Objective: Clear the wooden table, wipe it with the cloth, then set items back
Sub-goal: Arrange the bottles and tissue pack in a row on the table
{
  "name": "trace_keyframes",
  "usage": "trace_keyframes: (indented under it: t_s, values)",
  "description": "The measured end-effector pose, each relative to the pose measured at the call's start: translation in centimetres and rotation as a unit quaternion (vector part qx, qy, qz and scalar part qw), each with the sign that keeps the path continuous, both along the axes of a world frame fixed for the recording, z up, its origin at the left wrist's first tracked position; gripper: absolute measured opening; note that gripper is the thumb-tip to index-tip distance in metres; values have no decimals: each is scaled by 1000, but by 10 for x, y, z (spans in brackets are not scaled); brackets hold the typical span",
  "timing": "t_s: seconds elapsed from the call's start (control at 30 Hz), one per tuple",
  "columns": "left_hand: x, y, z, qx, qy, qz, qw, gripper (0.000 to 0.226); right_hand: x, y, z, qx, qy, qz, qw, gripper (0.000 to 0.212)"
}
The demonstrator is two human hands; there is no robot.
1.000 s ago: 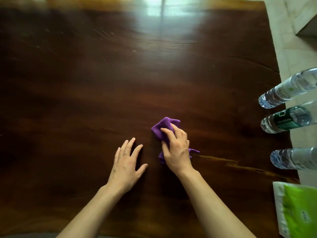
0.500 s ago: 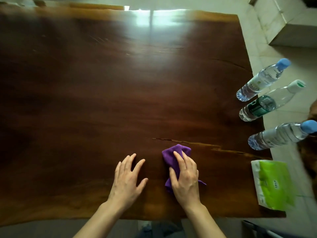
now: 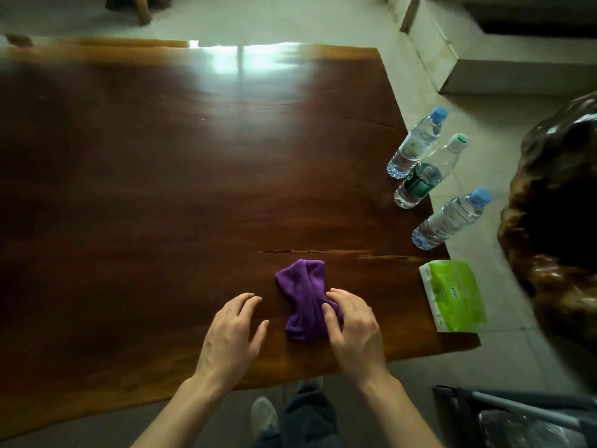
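Observation:
A crumpled purple cloth (image 3: 303, 295) lies on the dark wooden table (image 3: 161, 189), close to its near edge and right of the middle. My right hand (image 3: 355, 328) sits at the cloth's right side, thumb and fingertips pinching its edge. To the left of the cloth, my left hand (image 3: 232, 331) hovers with its fingers curled apart, holding nothing. Along the table's right edge stand a blue-capped water bottle (image 3: 416, 143), a white-capped bottle with a green label (image 3: 426, 173) and a second blue-capped bottle (image 3: 449, 221). A green tissue pack (image 3: 455, 295) lies in front of them.
A long crack (image 3: 323, 252) runs across the tabletop just beyond the cloth. A large dark wooden stump (image 3: 555, 221) stands on the tiled floor to the right. A dark metal-framed object (image 3: 517, 418) is at the lower right. My shoe (image 3: 264, 415) shows below the table edge.
My right hand dragged the cloth toward the near edge and slid off its top to its right side. My left hand lifted and curled. The view pulled back.

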State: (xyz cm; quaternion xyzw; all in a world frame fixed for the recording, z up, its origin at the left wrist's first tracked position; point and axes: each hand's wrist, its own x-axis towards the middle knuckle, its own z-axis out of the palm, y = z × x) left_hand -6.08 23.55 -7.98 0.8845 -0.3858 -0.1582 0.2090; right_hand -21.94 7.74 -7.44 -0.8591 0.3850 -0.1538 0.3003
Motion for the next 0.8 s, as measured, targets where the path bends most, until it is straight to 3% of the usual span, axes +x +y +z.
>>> trace_keyframes:
  t_s: [0.17, 0.43, 0.6, 0.8]
  values:
    - [-22, -39, 21, -36, 9, -70, 997, 43, -43, -27, 28, -54, -22, -74, 996, 19]
    - [-53, -119, 36, -66, 21, -163, 984, 35, -109, -77, 46, -72, -17, -209, 975, 23]
    - [-71, -171, 42, -102, 68, -167, 978, 48, -135, -107, 40, -74, 30, -280, 957, 48]
    - [-84, -245, 41, -84, 90, -184, 975, 62, -140, -152, 18, -9, 105, -303, 947, 78]
